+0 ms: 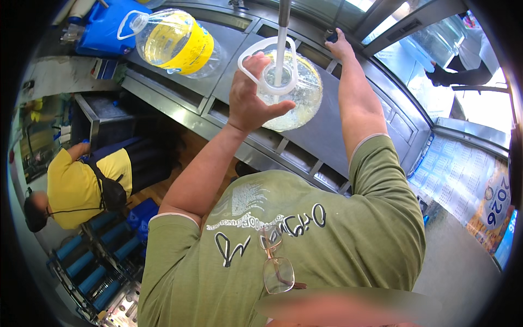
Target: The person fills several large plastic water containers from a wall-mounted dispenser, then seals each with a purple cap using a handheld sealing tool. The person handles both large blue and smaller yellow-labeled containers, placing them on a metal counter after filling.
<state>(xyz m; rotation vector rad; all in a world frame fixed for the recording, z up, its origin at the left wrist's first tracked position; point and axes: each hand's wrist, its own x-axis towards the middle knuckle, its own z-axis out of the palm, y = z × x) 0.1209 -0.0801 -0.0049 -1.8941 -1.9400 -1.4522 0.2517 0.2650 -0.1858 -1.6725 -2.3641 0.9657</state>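
Note:
A clear round plastic water bottle [304, 98] stands upright on the metal counter, its open mouth under a vertical filling pipe [282, 45] that reaches into it. Around its neck is a white plastic handle ring [244, 61]. My left hand [253, 96] rests at the neck and ring, thumb and fingers spread around them. Stretched out to the window frame, my right hand [340, 44] has its fingers on a small dark knob or valve [331, 36]. A clear bottle with a yellow label [179, 45] and a white handle lies or leans on the counter to the left.
A blue jerrycan [107, 28] is at the upper left. Slots and raised metal edges [179, 112] cross the counter. At the left a person in a yellow shirt [77, 188] bends near a rack with blue rollers [79, 265]. Beyond the window, another person handles a large clear container [437, 41].

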